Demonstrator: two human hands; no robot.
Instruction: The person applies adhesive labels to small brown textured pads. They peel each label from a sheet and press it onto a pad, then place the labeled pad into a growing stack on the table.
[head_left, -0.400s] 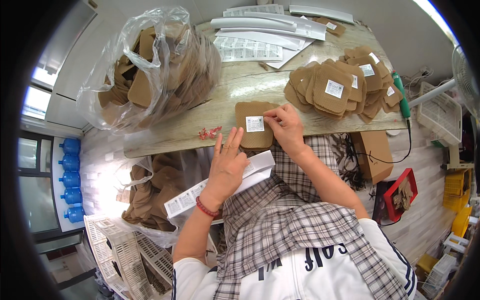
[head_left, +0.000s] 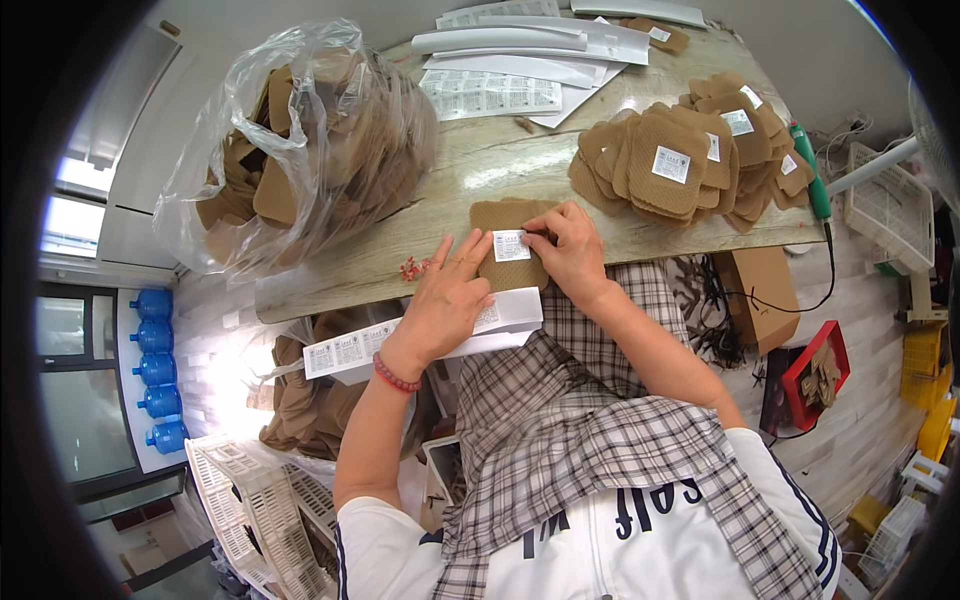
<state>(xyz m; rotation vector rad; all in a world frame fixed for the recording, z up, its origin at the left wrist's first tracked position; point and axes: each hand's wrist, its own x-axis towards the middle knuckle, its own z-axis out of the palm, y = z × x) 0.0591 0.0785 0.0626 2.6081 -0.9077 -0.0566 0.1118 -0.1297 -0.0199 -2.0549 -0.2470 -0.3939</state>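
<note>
A brown textured pad (head_left: 510,212) with rounded corners lies at the table's front edge. On it is a small white printed label (head_left: 512,246). My right hand (head_left: 568,250) pinches the label's right edge between thumb and fingertip. My left hand (head_left: 447,300) reaches in from the other side, its extended fingertips at the label's left edge. A white strip of labels (head_left: 352,347) runs beneath the left palm and juts past the table edge; that hand holds it, though the thumb's grip is hidden. Bits of red scrap (head_left: 413,268) lie beside the left fingers.
Labelled brown pads (head_left: 660,165) are stacked to the right, near a green-handled corded tool (head_left: 812,172). A clear plastic bag (head_left: 330,150) of pads fills the table's left. Label sheets (head_left: 490,95) lie at the back. White crates (head_left: 235,510) and a red tray (head_left: 840,350) stand below.
The left hand has shifted slightly right, its fingertips now at the label's edge. The label strip has swung flatter beneath it. The right hand stays at the label's right edge.
</note>
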